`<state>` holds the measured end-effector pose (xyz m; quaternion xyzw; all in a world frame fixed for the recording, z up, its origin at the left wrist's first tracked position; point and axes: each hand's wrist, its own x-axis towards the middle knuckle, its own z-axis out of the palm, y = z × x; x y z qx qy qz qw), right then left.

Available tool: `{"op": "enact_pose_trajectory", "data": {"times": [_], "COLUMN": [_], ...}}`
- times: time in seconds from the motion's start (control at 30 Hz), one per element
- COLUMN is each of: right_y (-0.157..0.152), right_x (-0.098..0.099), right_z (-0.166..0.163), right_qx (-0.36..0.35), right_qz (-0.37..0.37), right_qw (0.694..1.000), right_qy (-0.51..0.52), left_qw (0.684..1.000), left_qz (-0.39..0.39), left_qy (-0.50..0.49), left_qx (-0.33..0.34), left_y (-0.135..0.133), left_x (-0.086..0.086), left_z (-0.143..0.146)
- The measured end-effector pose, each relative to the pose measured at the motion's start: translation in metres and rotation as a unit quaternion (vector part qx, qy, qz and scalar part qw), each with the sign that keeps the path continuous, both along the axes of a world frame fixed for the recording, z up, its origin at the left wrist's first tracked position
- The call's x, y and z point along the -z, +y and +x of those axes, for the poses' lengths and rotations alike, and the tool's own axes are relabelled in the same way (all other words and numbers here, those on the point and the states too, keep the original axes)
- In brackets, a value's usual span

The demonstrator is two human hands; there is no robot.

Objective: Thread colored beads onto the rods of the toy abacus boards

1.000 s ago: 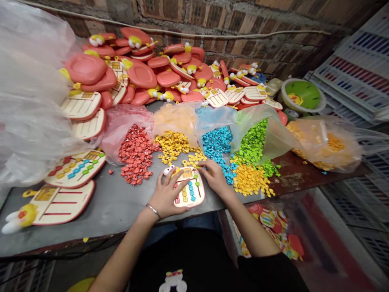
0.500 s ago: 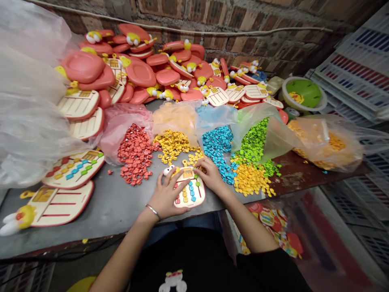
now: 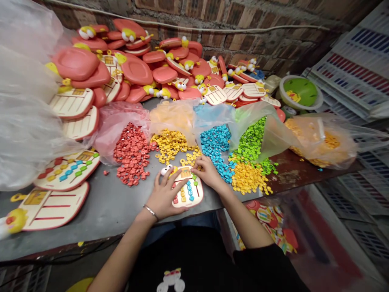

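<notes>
Low in the middle of the frame, a toy board lies on the gray table, near its front edge. The left hand is spread open over the board's left side and seems to steady it. The right hand has its fingers bunched at the board's top right; I can't tell if they grip anything. The work looks to be at the row of green beads, so the next move calls for small, careful fingers. Gray top shows to the left; the red pile, blue pile and green pile crowd the far side. Higher up, more boards are heaped by the brick wall.
</notes>
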<state>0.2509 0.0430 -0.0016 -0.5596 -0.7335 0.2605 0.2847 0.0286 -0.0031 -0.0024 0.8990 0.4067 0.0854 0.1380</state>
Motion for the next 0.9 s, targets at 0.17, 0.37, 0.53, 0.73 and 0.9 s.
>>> {"op": "enact_pose_trajectory", "data": {"times": [0.17, 0.37, 0.53, 0.73, 0.9], "right_y": [-0.021, -0.021, -0.002, 0.011, 0.011], "right_x": [-0.032, -0.038, -0.008, 0.008, 0.009], "right_z": [0.018, 0.091, 0.172, 0.195, 0.187], "right_qx": [-0.118, 0.041, 0.266, 0.187, 0.204], "right_qz": [-0.054, 0.031, 0.101, 0.113, 0.126], "right_qw": [0.991, 0.999, 0.948, 0.946, 0.937], "right_qy": [-0.032, 0.012, -0.143, -0.24, -0.254], "left_qw": [1.0, 1.0, 1.0, 1.0, 1.0], "left_qz": [0.002, -0.004, 0.004, 0.001, -0.009], "left_qy": [-0.01, -0.005, -0.01, -0.012, -0.001], "left_qx": [0.008, 0.005, 0.01, 0.011, 0.008], "left_y": [0.0, 0.001, 0.001, 0.001, 0.001], "left_x": [-0.001, -0.001, 0.004, 0.005, 0.0], "left_z": [0.0, 0.0, -0.001, -0.002, 0.0]}}
